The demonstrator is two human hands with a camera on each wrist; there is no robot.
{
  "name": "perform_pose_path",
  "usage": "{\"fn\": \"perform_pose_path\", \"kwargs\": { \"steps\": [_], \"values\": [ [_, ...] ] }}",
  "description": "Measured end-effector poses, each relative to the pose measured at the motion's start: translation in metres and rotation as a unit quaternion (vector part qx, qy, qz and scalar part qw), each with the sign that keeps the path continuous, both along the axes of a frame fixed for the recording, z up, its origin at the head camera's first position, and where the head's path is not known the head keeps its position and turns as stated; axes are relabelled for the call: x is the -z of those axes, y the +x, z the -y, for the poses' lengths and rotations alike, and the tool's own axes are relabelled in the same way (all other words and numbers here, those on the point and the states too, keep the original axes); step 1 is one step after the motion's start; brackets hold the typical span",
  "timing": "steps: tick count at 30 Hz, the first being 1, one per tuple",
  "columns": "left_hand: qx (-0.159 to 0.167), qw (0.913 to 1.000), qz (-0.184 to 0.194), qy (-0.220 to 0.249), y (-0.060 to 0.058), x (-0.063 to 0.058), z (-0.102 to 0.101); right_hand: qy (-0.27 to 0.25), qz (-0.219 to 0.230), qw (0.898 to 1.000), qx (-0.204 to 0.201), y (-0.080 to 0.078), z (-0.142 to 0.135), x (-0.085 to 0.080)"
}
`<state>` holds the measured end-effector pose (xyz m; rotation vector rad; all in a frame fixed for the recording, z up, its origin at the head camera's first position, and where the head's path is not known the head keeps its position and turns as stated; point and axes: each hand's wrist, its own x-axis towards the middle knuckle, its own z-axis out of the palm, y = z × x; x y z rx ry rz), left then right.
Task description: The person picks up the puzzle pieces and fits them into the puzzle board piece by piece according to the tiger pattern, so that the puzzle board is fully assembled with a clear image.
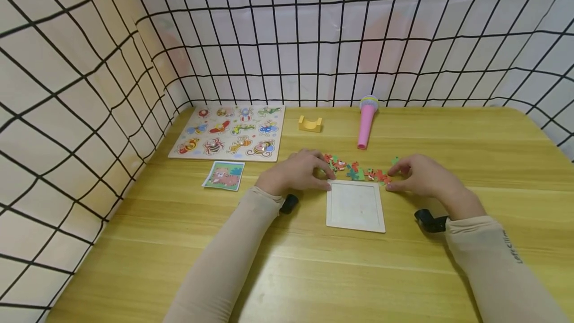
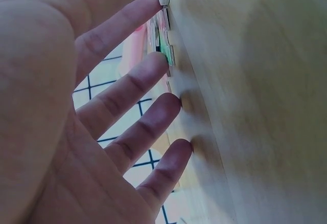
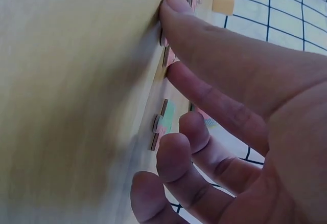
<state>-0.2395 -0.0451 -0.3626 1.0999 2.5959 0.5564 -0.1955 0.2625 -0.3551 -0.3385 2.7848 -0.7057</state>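
Note:
A square white puzzle tray (image 1: 356, 206) with a raised rim lies on the table between the hands. Behind it, small jigsaw pieces (image 1: 356, 172) in red, green and teal spread in a row. My left hand (image 1: 301, 171) is at the tray's far left corner, its fingers spread and fairly straight in the left wrist view, with fingertips beside the pieces. At the row's other end is my right hand (image 1: 419, 178), thumb and index finger apart next to red pieces. In the right wrist view, a green and pink piece (image 3: 165, 119) lies near the other fingers; nothing is gripped.
A wooden insect puzzle board (image 1: 228, 133) lies at the back left, with a small picture card (image 1: 225, 176) in front of it. A yellow cradle-shaped block (image 1: 310, 124) and a pink toy microphone (image 1: 366, 123) lie farther back. Black wire mesh (image 1: 296, 44) bounds the table.

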Motion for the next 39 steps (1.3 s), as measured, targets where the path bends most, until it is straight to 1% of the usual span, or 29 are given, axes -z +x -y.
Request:
{"fn": "perform_pose_path", "kwargs": {
  "steps": [7, 14, 22, 30, 35, 39],
  "values": [
    [-0.003, 1.0, 0.002, 0.002, 0.0, 0.0, 0.0, -0.009, 0.005, 1.0, 0.003, 0.003, 0.002, -0.003],
    [-0.004, 1.0, 0.002, 0.002, 0.001, 0.001, -0.001, -0.021, -0.013, 1.0, 0.011, 0.003, -0.007, -0.003],
    [-0.003, 1.0, 0.002, 0.0, 0.0, 0.001, -0.001, -0.037, -0.007, 0.998, 0.043, 0.003, -0.016, -0.012],
    [0.001, 1.0, -0.001, -0.002, -0.001, 0.001, -0.001, -0.042, -0.026, 0.997, 0.065, 0.007, -0.024, -0.022],
    [0.003, 1.0, 0.0, -0.002, 0.0, 0.0, 0.0, -0.038, -0.042, 0.996, 0.063, 0.009, -0.024, -0.028],
    [0.004, 1.0, 0.001, -0.001, 0.001, 0.0, 0.002, -0.049, -0.045, 0.997, 0.051, 0.011, -0.012, -0.033]
  ]
}}
